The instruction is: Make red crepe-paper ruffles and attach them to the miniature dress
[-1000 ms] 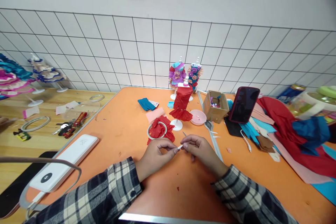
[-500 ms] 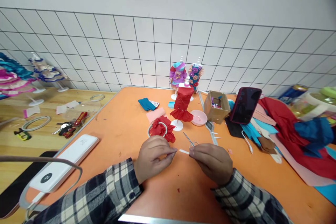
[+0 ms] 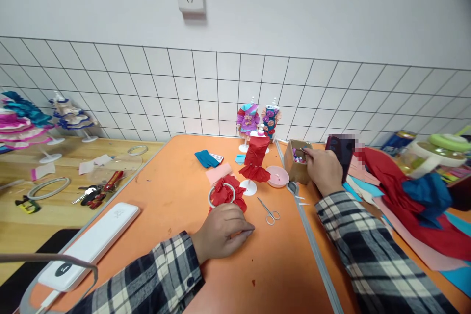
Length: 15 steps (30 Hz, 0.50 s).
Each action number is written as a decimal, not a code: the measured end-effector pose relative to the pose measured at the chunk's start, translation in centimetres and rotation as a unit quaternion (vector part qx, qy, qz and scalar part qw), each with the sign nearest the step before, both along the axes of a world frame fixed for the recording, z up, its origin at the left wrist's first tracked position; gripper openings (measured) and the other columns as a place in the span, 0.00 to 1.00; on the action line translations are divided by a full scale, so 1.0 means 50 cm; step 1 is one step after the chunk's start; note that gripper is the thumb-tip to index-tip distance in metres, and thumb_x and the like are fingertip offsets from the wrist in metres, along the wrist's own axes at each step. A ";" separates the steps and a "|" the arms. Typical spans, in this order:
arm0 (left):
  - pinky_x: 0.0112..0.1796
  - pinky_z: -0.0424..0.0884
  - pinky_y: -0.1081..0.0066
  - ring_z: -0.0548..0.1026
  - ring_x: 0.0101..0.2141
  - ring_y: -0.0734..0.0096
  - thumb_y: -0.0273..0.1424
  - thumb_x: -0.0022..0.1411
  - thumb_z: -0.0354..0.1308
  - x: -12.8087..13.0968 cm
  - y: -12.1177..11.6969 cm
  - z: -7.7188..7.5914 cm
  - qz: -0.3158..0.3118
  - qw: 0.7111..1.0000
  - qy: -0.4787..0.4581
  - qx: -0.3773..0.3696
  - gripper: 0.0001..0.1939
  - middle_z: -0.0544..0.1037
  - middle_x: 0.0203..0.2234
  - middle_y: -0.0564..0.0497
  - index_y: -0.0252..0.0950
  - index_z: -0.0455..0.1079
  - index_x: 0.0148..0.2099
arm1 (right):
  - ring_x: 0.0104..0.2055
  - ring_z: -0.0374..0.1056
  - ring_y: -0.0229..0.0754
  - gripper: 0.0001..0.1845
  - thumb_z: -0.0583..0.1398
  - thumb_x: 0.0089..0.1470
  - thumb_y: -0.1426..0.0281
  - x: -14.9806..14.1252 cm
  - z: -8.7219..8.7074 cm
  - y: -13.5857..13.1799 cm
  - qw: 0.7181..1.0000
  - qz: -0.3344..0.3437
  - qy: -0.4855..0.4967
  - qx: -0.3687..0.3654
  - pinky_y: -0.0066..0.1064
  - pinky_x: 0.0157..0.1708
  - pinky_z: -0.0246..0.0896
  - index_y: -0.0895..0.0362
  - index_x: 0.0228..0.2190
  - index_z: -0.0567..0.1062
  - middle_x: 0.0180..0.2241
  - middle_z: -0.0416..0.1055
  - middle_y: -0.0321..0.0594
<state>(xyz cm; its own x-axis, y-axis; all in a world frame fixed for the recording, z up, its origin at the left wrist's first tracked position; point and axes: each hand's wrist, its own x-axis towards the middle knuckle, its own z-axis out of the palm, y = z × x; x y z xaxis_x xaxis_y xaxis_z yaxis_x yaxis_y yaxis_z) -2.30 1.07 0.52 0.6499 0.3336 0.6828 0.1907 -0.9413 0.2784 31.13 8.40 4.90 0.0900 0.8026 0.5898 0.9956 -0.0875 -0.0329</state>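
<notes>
My left hand (image 3: 225, 231) rests over the orange table, thumb and fingertips pressed together; whatever they pinch is too small to make out. Just beyond it lies a crumpled red cloth (image 3: 241, 200) with a pale ring (image 3: 209, 198) on it. Small scissors (image 3: 270, 213) lie to its right. My right hand (image 3: 326, 170) reaches to a small cardboard box (image 3: 293, 171), fingertips pinched at its opening, above small coloured bits (image 3: 299, 157). No held thing can be made out there. Between the hands, a mini dress form wears a red dress (image 3: 255, 159).
A pink dish (image 3: 278, 176) stands beside the box, and a phone (image 3: 342, 149) leans behind my right hand. Coloured fabrics (image 3: 397, 206) and a lidded jug (image 3: 437, 157) fill the right side. A white power bank (image 3: 91, 245) and cable lie at left.
My right hand has moved from the table's middle, where it held a white strip, up and right to the cardboard box. The scissors now show fully. My left hand stays pinched; the view has tilted up.
</notes>
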 end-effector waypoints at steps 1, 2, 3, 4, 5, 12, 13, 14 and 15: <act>0.34 0.70 0.67 0.74 0.28 0.68 0.24 0.60 0.55 -0.001 0.001 -0.001 -0.001 1.000 0.006 -0.003 0.07 0.78 0.25 0.47 0.36 0.73 0.39 | 0.41 0.69 0.49 0.18 0.53 0.59 0.72 0.005 0.000 0.007 0.999 0.005 -0.015 -0.036 0.38 0.41 0.61 0.55 0.44 0.79 0.42 0.78 0.47; 0.34 0.69 0.67 0.74 0.28 0.68 0.25 0.61 0.55 -0.001 0.001 -0.001 -0.002 1.000 0.011 -0.006 0.06 0.78 0.25 0.47 0.36 0.73 0.39 | 0.41 0.69 0.48 0.18 0.53 0.59 0.72 0.008 -0.001 0.012 0.998 0.013 -0.024 -0.062 0.38 0.41 0.60 0.54 0.44 0.80 0.43 0.77 0.46; 0.34 0.69 0.67 0.74 0.28 0.68 0.25 0.61 0.55 -0.001 0.001 -0.002 -0.004 1.000 0.015 -0.010 0.06 0.78 0.26 0.47 0.36 0.73 0.39 | 0.41 0.68 0.47 0.18 0.53 0.58 0.72 0.010 -0.001 0.015 0.996 0.021 -0.029 -0.080 0.37 0.41 0.60 0.53 0.42 0.80 0.44 0.77 0.45; 0.33 0.69 0.67 0.74 0.28 0.68 0.25 0.61 0.55 0.000 0.000 -0.003 -0.007 1.000 0.017 -0.013 0.07 0.78 0.26 0.47 0.36 0.73 0.39 | 0.42 0.68 0.47 0.17 0.53 0.59 0.72 0.012 0.000 0.015 0.996 0.023 -0.028 -0.087 0.36 0.40 0.59 0.52 0.41 0.81 0.45 0.76 0.44; 0.33 0.69 0.67 0.73 0.28 0.68 0.25 0.61 0.55 0.002 -0.001 -0.005 -0.011 1.000 0.019 -0.016 0.07 0.78 0.25 0.47 0.36 0.73 0.39 | 0.42 0.68 0.47 0.17 0.53 0.59 0.70 0.013 0.002 0.013 0.996 0.017 -0.020 -0.085 0.36 0.39 0.59 0.51 0.40 0.81 0.44 0.77 0.43; 0.30 0.66 0.68 0.72 0.28 0.68 0.24 0.60 0.55 0.004 -0.004 -0.010 -0.031 0.999 0.029 -0.035 0.07 0.77 0.26 0.47 0.35 0.73 0.39 | 0.32 0.69 0.46 0.19 0.56 0.55 0.59 0.035 -0.006 -0.053 0.988 -0.036 0.141 0.040 0.31 0.27 0.54 0.53 0.43 0.78 0.29 0.76 0.41; 0.31 0.67 0.68 0.72 0.28 0.68 0.24 0.60 0.55 0.003 -0.004 -0.009 -0.031 0.998 0.031 -0.039 0.07 0.77 0.26 0.47 0.35 0.73 0.39 | 0.30 0.69 0.45 0.18 0.56 0.54 0.57 0.043 -0.018 -0.067 0.983 -0.026 0.177 0.040 0.31 0.27 0.55 0.55 0.38 0.78 0.28 0.76 0.41; 0.31 0.67 0.68 0.72 0.28 0.68 0.25 0.60 0.55 0.003 -0.004 -0.009 -0.031 0.998 0.032 -0.044 0.07 0.77 0.26 0.47 0.35 0.73 0.39 | 0.29 0.68 0.44 0.19 0.55 0.54 0.55 0.053 -0.034 -0.079 0.978 -0.014 0.209 0.018 0.30 0.26 0.55 0.56 0.35 0.79 0.26 0.75 0.40; 0.31 0.67 0.68 0.73 0.28 0.68 0.25 0.60 0.55 0.003 -0.005 -0.008 -0.031 0.998 0.032 -0.049 0.07 0.77 0.26 0.47 0.35 0.73 0.39 | 0.27 0.68 0.44 0.21 0.55 0.54 0.53 0.063 -0.051 -0.090 0.972 -0.001 0.233 -0.024 0.30 0.25 0.55 0.56 0.33 0.78 0.26 0.75 0.40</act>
